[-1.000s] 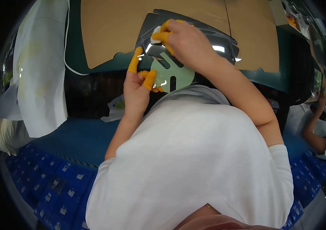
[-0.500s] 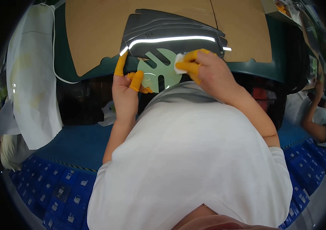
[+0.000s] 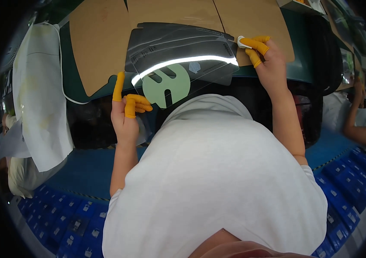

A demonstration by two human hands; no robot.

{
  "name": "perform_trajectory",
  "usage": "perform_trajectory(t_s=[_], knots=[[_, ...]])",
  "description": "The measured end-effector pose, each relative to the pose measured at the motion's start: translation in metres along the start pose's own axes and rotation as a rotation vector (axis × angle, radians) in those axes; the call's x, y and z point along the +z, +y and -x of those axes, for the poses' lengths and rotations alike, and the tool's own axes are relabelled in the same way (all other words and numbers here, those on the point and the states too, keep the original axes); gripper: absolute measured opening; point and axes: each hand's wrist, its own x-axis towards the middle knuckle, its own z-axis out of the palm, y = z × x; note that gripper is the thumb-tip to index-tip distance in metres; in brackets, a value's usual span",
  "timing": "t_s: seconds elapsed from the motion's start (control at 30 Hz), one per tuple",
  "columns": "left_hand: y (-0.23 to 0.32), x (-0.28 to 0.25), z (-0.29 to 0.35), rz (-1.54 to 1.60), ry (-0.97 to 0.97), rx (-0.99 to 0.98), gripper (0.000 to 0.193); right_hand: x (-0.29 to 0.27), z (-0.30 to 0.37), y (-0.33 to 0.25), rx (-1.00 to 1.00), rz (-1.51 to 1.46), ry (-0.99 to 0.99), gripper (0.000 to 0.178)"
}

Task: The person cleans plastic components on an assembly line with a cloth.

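Observation:
A dark, glossy see-through panel [image 3: 172,41] lies at the near edge of the table, with a bright light streak across it. By its near left edge is a pale green round piece [image 3: 178,86] with slots cut in it; whether it lies on or under the panel I cannot tell. My left hand [image 3: 127,114], in yellow finger cots, is beside the panel's left corner, index finger stretched out and thumb apart, holding nothing I can see. At the panel's far right corner, my right hand [image 3: 267,58], also in yellow cots, pinches a small white wiping pad [image 3: 242,42].
Brown cardboard sheets [image 3: 99,47] cover much of the green table [image 3: 66,56]. A white draped cover [image 3: 43,99] and a white cable stand at the left. Blue crates [image 3: 77,223] line the floor behind me. Another person's arm [image 3: 355,114] shows at the far right.
My right hand has moved right and away with the pad, from the green piece to the panel's right corner. My left hand has let go of the green piece and drawn left.

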Motion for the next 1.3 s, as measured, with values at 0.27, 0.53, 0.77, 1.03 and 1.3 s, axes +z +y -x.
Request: perform_trajectory(t_s=[0.27, 0.53, 0.77, 1.03, 1.3], knots=[[0.017, -0.003, -0.025, -1.431, -0.187, 0.588, 0.044, 0.007, 0.002, 0.001, -0.029, 0.03, -0.031, 0.023], [0.051, -0.025, -0.05, -0.296, -0.172, 0.538, 0.025, 0.013, -0.002, 0.029, 0.211, -0.532, 0.085, 0.019], [0.042, -0.015, -0.028, 0.315, -0.131, -0.141, 0.027, 0.005, -0.001, 0.024, 0.337, -0.756, 0.162, 0.02], [0.004, 0.004, 0.004, 0.238, -0.087, -0.435, 0.027, -0.001, -0.014, 0.009, 0.455, -0.957, 0.286, 0.023], [0.005, 0.002, 0.0, 0.199, -0.134, -0.458, 0.026, 0.028, -0.029, -0.044, -0.031, -0.427, -0.024, 0.021]])
